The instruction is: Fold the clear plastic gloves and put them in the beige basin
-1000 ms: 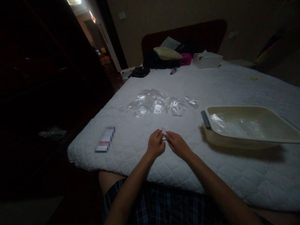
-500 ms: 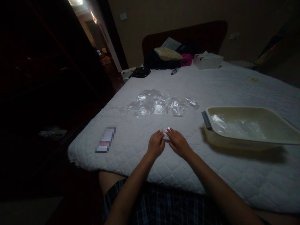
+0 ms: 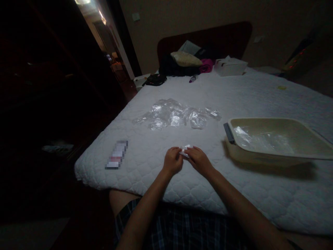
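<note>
Between my hands is a small clear plastic bag (image 3: 185, 150), bunched or folded, just above or on the white quilted bed. My left hand (image 3: 172, 160) is closed on its left side, fingers curled and thumb close to them. On its right side, my right hand (image 3: 199, 159) grips it with bent fingers. Part of the bag is hidden under the fingers. Beyond my hands a loose heap of clear plastic bags (image 3: 171, 113) is spread on the bed. To the right stands a cream plastic bin (image 3: 270, 160) with a grey handle, holding more clear plastic.
The bed (image 3: 145, 152) fills the middle. A blurred-out flat rectangular item (image 3: 116, 155) lies at left. Toward the headboard (image 3: 229, 34) are a white box (image 3: 231, 66), a beige pillow (image 3: 186, 59), dark cloth, a pink roll (image 3: 206, 66) and a black bag (image 3: 155, 80).
The plastic between my hands has shifted slightly and more of it shows above the fingers. My right fingers have bent down and lowered a little. The heap and the bin are unmoved.
</note>
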`<act>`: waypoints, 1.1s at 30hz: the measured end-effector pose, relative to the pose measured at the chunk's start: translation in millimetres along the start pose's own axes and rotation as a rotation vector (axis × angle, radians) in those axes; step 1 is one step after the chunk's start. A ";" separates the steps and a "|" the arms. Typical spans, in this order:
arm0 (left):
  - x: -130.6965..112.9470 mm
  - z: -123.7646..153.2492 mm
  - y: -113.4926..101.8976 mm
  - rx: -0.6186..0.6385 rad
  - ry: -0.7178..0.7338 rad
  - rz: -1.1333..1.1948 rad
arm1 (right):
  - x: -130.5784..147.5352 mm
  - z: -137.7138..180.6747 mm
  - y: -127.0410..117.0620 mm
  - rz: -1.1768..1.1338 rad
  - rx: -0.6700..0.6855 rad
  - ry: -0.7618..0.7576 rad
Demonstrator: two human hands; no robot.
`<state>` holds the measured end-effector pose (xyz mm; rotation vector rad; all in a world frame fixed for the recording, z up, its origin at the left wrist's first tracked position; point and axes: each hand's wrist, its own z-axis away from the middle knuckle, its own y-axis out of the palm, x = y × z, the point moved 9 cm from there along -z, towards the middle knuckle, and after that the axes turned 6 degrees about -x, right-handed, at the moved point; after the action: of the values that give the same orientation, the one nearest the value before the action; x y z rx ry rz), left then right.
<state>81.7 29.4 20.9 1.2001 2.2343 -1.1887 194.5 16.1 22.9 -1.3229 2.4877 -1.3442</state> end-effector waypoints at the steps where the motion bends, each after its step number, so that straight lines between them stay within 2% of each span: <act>1: 3.1 0.3 -0.2 0.003 -0.033 0.038 | -1.1 0.6 0.5 -0.013 0.002 0.007; 4: 19.1 1.5 0.5 0.022 -0.192 0.268 | -6.5 1.1 -1.9 -0.068 -0.012 0.081; 7: 38.0 2.4 0.4 -0.010 -0.378 0.579 | -19.5 1.1 -6.0 -0.195 -0.032 0.290; 9: 46.5 2.3 -0.9 -0.052 -0.461 0.699 | -28.7 1.5 -6.0 -0.346 -0.034 0.455; 13: 50.3 2.3 1.5 -0.047 -0.518 0.731 | -42.8 -1.7 -9.9 -0.599 -0.072 0.694; 17: 51.7 4.6 4.9 -0.018 -0.541 0.683 | -48.3 -13.5 -27.7 -0.630 -0.062 0.735; 21: 53.8 6.9 5.6 0.005 -0.567 0.619 | -43.3 -28.9 -60.2 -0.542 -0.050 0.654; 27: 50.3 6.6 3.7 0.013 -0.566 0.562 | -41.1 -35.8 -117.2 -0.555 -0.063 0.653; 30: 50.6 7.0 4.1 0.007 -0.576 0.563 | -57.2 -32.4 -158.2 -0.516 -0.098 0.659; 33: 52.4 8.1 5.9 0.018 -0.593 0.556 | -89.7 -23.2 -200.3 -0.464 -0.073 0.684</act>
<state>55.1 52.0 -19.4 1.1674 1.3480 -1.1331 376.7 39.1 145.3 -1.7789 2.7314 -2.1316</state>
